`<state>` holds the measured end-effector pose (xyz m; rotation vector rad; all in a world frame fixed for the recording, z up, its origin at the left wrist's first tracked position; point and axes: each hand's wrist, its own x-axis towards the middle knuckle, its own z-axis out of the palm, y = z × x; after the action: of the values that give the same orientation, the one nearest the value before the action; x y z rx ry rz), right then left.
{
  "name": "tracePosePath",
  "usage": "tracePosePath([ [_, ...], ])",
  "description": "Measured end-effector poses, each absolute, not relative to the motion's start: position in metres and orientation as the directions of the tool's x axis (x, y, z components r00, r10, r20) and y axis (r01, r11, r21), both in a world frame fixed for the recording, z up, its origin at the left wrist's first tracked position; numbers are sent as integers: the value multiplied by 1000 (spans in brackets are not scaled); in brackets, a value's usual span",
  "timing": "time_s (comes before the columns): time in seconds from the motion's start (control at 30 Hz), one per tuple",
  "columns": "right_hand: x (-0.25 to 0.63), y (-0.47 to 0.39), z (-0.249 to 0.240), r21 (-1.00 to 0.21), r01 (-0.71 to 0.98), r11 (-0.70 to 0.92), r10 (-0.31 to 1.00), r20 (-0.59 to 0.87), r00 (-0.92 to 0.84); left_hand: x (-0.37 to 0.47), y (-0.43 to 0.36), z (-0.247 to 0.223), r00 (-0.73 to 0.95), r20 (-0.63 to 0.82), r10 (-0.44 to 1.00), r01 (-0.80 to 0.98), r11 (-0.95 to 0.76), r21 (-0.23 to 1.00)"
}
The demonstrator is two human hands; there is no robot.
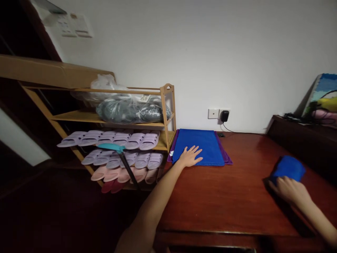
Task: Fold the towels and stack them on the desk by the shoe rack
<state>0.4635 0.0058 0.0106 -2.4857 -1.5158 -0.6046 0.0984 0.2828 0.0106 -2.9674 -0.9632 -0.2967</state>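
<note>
My left hand (pixel 191 156) lies flat with its fingers spread on the front left part of a folded blue cloth (pixel 204 142). Under that cloth, the edges of a purple cloth (pixel 226 158) show on both sides. Over at the right, my right hand (pixel 287 188) is closed on a bunched blue cloth (pixel 291 169), just above or on the reddish-brown table (pixel 237 200); contact with the surface is unclear.
A wooden rack (pixel 168 116) at left holds lilac slippers (pixel 150 140), pink ones and a plastic-wrapped bundle (pixel 131 110). A teal-topped handle (pixel 112 147) leans before it. A black plug (pixel 224 116) sits in the wall; a dark raised ledge (pixel 292 137) bounds the table's right.
</note>
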Motion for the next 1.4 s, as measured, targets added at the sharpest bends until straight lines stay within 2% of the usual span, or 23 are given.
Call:
tracePosePath([
  [0.07,416,-13,9,100,934,-342,901,317,296,101,278,16,793,209,572,577,-816,44],
  [0.1,393,-23,11,74,960,-270,931,274,240,103,273,20,793,226,565,573,-819,37],
  [0.2,341,-55,24,-110,994,-4,979,204,27,108,238,36,799,307,517,536,-844,27],
  [0.27,329,-70,36,-241,961,134,981,170,-94,108,198,48,803,357,476,480,-873,85],
  [0.33,334,-74,44,-323,934,153,980,171,-102,103,151,56,847,325,421,371,-905,207],
  [0.37,340,-72,46,-337,932,133,981,177,-76,98,129,58,897,291,333,268,-932,242],
  [0.43,352,-63,42,-321,942,97,983,182,-39,89,92,55,962,218,164,105,-960,259],
  [0.47,357,-58,38,-299,950,92,983,177,-39,85,79,52,974,187,129,78,-963,259],
  [0.73,364,-72,18,-220,968,123,989,107,-102,37,77,42,980,118,160,133,-968,212],
  [0.83,357,-87,6,-189,971,147,980,160,-117,12,77,39,957,163,240,210,-961,177],
  [0.97,346,-98,-17,-147,968,203,931,336,-144,-9,79,30,893,231,387,357,-920,160],
  [1.13,329,-103,-15,-149,951,269,855,492,-165,-9,120,61,955,163,247,226,-965,135],
  [1.2,313,-101,-7,-160,946,281,825,543,-154,1,146,80,951,175,257,239,-964,116],
  [1.33,265,-92,3,-154,921,358,773,602,-199,38,192,102,946,211,247,266,-962,-64],
  [1.4,241,-86,2,-140,930,340,754,631,-181,63,206,103,953,216,212,248,-956,-156],
])
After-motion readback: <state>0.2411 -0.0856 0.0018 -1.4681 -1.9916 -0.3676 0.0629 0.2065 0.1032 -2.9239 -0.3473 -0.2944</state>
